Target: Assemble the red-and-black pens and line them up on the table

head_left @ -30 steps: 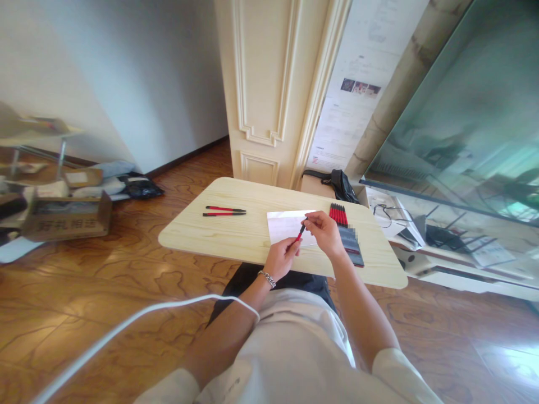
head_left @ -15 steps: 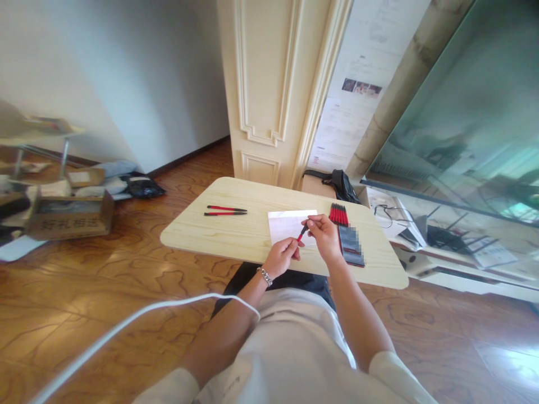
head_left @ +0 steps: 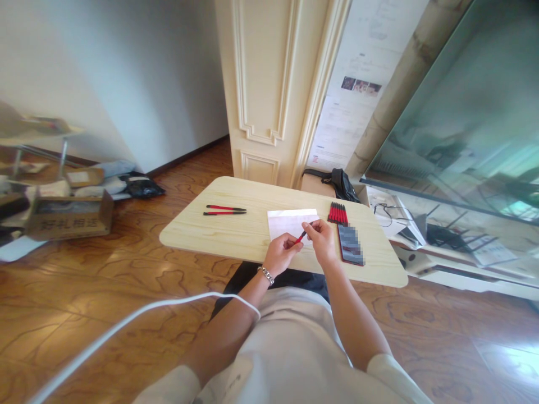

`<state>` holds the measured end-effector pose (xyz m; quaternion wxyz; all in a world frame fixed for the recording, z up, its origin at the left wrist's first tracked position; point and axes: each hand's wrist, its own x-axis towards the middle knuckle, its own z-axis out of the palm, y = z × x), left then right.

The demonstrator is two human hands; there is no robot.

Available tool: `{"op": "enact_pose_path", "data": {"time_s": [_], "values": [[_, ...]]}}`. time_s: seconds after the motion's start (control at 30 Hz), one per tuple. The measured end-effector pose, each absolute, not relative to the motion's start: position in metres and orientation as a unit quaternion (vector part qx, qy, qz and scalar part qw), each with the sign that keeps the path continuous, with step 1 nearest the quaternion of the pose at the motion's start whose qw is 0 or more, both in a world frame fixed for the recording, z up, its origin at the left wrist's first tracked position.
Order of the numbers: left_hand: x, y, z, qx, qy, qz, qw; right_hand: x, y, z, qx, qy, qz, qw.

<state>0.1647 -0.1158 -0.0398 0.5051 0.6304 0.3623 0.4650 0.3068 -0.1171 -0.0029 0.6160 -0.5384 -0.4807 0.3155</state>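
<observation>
Between my two hands a red and black pen point(head_left: 300, 238) is held at a slant above a white sheet of paper point(head_left: 282, 223). My left hand point(head_left: 281, 253), with a chain bracelet at the wrist, is closed on its red end. The fingers of my right hand point(head_left: 320, 238) pinch the black end. Two similar pens point(head_left: 225, 212) lie side by side on the left of the table. A row of several red and black pens point(head_left: 338, 213) is lined up to the right of the paper. Just below that row lies a phone point(head_left: 350, 245), its screen partly blurred out.
The pale wooden table point(head_left: 193, 235) has rounded corners. A black bag point(head_left: 343, 185) sits behind its far edge. On the floor at left is an open cardboard box point(head_left: 69, 216) among packages. A white cable point(head_left: 147, 308) crosses in front of my left arm.
My right hand has shifted slightly left and down, nearer to my left hand, with its fingers more curled. The pen remains between both hands.
</observation>
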Motion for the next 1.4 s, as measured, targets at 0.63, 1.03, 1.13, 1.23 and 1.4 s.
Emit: {"op": "enact_pose_path", "data": {"time_s": [0.63, 1.03, 1.13, 1.23, 1.4], "values": [[0.161, -0.12, -0.032, 0.635, 0.354, 0.441, 0.526, 0.294, -0.125, -0.005, -0.495, -0.464, 0.394, 0.62], [0.161, -0.12, -0.033, 0.642, 0.36, 0.442, 0.513, 0.301, -0.126, -0.009, -0.488, -0.465, 0.409, 0.616], [0.161, -0.121, -0.033, 0.641, 0.357, 0.44, 0.518, 0.299, -0.125, -0.009, -0.478, -0.48, 0.418, 0.605], [0.161, -0.121, -0.034, 0.644, 0.355, 0.441, 0.515, 0.299, -0.125, -0.009, -0.488, -0.473, 0.404, 0.612], [0.16, -0.121, -0.034, 0.65, 0.356, 0.432, 0.514, 0.299, -0.127, -0.003, -0.448, -0.457, 0.449, 0.623]]}}
